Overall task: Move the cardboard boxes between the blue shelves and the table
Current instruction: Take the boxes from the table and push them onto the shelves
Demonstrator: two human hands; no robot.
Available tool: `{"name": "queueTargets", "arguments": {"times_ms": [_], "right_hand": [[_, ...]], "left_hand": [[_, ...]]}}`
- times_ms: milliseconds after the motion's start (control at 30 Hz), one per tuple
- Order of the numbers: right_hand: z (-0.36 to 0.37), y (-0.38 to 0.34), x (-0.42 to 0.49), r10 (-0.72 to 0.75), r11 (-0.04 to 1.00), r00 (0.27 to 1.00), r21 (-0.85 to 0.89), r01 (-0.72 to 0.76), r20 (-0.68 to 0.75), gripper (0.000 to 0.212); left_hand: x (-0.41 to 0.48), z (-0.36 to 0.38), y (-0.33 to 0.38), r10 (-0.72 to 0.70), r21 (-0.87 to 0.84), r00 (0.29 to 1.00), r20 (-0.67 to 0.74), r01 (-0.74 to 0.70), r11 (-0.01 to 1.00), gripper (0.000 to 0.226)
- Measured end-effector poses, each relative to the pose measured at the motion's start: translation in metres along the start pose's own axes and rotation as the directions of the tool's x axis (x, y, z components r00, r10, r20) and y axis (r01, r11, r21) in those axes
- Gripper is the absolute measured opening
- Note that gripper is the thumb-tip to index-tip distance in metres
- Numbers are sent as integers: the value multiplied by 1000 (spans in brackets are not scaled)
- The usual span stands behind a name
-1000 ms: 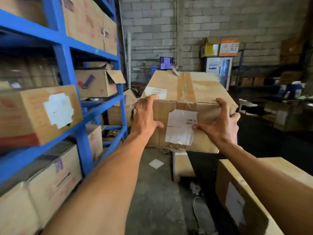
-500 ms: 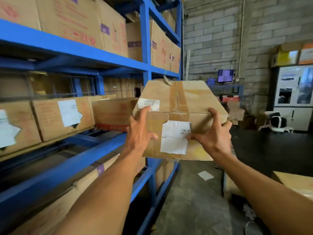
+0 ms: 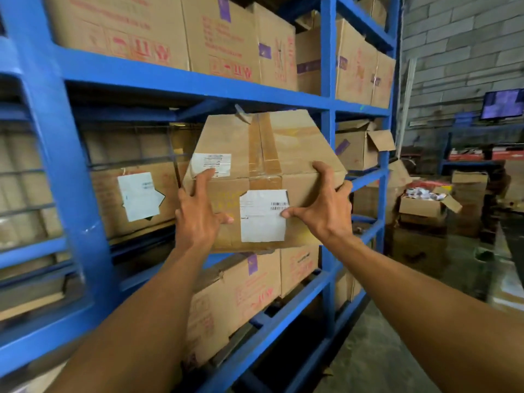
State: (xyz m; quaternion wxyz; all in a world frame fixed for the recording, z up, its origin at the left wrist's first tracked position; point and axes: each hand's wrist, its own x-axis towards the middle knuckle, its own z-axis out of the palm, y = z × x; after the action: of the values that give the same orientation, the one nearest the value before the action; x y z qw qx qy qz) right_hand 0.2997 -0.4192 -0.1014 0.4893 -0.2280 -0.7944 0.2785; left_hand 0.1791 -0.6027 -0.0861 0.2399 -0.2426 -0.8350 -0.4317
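A taped cardboard box (image 3: 295, 148) with white labels on its top and front is held up in the air in front of the middle level of the blue shelves (image 3: 181, 82). My left hand (image 3: 198, 214) grips its front left corner, fingers over the top edge. My right hand (image 3: 323, 205) grips its front right corner, thumb on the front label. The box's far end sits just under the upper shelf beam. The table is out of view.
More cardboard boxes fill the shelves above, below and to the left (image 3: 136, 197). A blue upright post (image 3: 328, 137) stands just right of the held box. Open boxes (image 3: 425, 205) and clutter lie on the floor at right, below a monitor (image 3: 502, 104).
I have turned left to face the shelves. The held box has moved from the open aisle to right in front of the middle shelf level. Both hands keep their grip.
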Motion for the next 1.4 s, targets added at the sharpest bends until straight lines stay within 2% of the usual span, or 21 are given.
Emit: {"name": "queueTargets", "arguments": {"times_ms": [333, 600, 833, 900, 933, 1000, 1033, 1100, 1200, 1233, 1333, 1400], "right_hand": [[69, 22, 24, -40, 995, 977, 95, 21, 210, 118], [62, 108, 89, -60, 993, 938, 118, 21, 341, 118], [50, 151, 150, -90, 993, 912, 107, 50, 401, 118], [56, 154, 163, -113, 992, 901, 103, 76, 419, 117], [61, 156, 169, -124, 991, 898, 93, 93, 422, 117], [74, 160, 179, -154, 987, 904, 27, 156, 398, 118], [79, 163, 185, -178, 978, 912, -38, 206, 370, 119], [88, 175, 193, -282, 916, 907, -192, 351, 312, 118], [98, 192, 201, -541, 732, 784, -289, 617, 305, 102], [101, 196, 203, -582, 707, 757, -275, 651, 296, 95], [117, 208, 211, -626, 725, 742, -172, 667, 241, 86], [131, 208, 217, -645, 733, 738, -112, 671, 199, 84]], "left_hand": [[6, 3, -39, -29, 169, 997, -68, 40, 985, 99], [10, 93, 3, -148, 261, 987, -60, 158, 952, 100], [33, 148, 43, -94, 365, 994, -56, 108, 925, 100], [44, 157, 48, -25, 513, 995, -99, 73, 856, 98], [50, 161, 48, 45, 621, 994, -99, 26, 784, 96], [59, 167, 43, 166, 760, 986, -30, -86, 644, 95], [62, 171, 39, 203, 781, 979, 0, -127, 612, 95], [65, 184, 31, 251, 771, 968, -1, -159, 616, 90], [71, 211, 24, 363, 740, 928, -85, -186, 647, 80], [74, 219, 23, 419, 736, 901, -110, -209, 643, 77], [83, 233, 17, 537, 743, 826, -171, -249, 621, 67], [92, 233, 15, 527, 765, 835, -158, -234, 600, 64]]}}
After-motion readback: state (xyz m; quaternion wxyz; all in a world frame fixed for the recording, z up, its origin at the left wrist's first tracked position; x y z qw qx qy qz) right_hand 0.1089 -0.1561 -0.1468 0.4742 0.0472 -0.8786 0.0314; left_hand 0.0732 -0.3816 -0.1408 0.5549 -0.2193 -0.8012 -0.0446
